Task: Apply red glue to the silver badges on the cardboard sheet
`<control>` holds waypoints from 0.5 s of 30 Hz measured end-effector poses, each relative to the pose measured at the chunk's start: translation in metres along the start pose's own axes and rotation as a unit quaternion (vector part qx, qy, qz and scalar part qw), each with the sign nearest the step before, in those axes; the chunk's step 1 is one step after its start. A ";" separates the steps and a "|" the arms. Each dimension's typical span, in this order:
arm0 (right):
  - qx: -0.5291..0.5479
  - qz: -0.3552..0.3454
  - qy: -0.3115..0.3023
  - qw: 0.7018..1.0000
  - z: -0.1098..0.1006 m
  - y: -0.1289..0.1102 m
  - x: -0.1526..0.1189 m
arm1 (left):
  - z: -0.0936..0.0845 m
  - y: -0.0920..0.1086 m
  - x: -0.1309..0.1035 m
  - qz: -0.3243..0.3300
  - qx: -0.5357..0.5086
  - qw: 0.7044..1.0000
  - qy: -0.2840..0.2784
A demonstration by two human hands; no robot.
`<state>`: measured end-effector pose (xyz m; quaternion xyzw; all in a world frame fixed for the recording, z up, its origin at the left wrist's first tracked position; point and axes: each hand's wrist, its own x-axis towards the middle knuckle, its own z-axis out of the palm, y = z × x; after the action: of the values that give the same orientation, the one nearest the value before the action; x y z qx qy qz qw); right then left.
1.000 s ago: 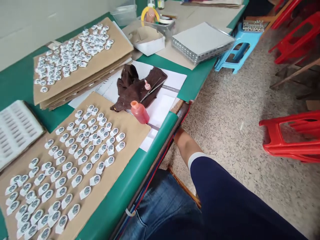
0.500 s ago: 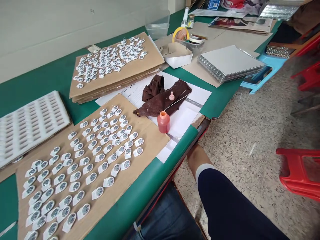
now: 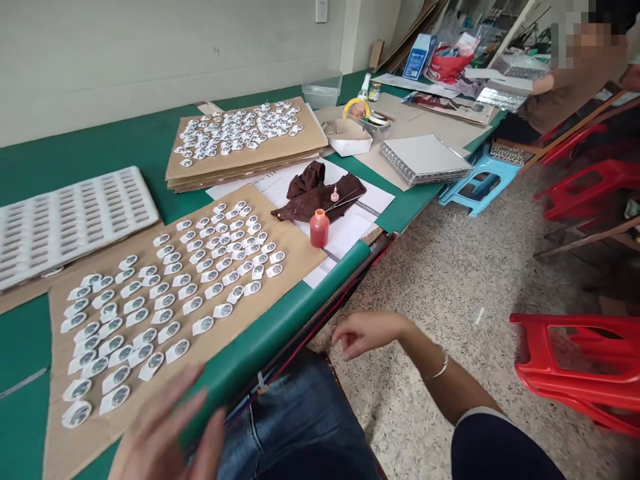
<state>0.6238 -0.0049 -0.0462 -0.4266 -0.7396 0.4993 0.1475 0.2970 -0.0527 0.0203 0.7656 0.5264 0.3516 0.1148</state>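
My left hand [image 3: 167, 433], smeared by motion, is over the near edge of a cardboard sheet [image 3: 197, 357], its fingers spread and nothing seen in them. Off the table edge, above the floor beside my leg, my right hand [image 3: 369, 333] has loosely bent fingers with a gap between them and holds nothing visible. Rows of small round silver-grey pieces on white paper tabs [image 3: 163, 301] cover the sheet. At its far right corner stands an open red bottle [image 3: 319, 230]. Behind it, a pink nozzle cap [image 3: 335, 195] and thin metal tweezers [image 3: 345, 200] rest on a dark brown cloth [image 3: 310, 207].
A white slotted tray [image 3: 75, 217] lies left. Stacked cardboard [image 3: 245, 157] with more round pieces, a white box [image 3: 350, 140] and a silver-grey stack [image 3: 425, 159] stand farther back. Red stools [image 3: 575, 370] and a blue stool [image 3: 483, 180] are right. Another person [image 3: 565, 93] sits far right.
My left hand has come into view at the bottom. My right hand, hidden below the table edge before, now shows beside it. The view has tilted up, revealing the other person.
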 end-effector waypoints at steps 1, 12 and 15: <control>0.006 -0.020 -0.019 1.000 -0.018 -0.010 -0.008 | 0.015 0.016 0.023 -0.011 -0.086 0.996 0.009; -0.210 0.076 0.480 0.848 -0.174 -0.014 0.105 | 0.188 0.066 0.181 -0.126 -0.240 0.963 -0.015; -0.233 0.082 0.487 0.838 -0.166 -0.006 0.125 | 0.190 0.061 0.183 -0.122 -0.231 0.965 -0.021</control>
<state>0.6536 0.1928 0.0094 -0.6957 -0.6292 0.0507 0.3429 0.5026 0.1210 -0.0083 0.6555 0.5179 0.4305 0.3416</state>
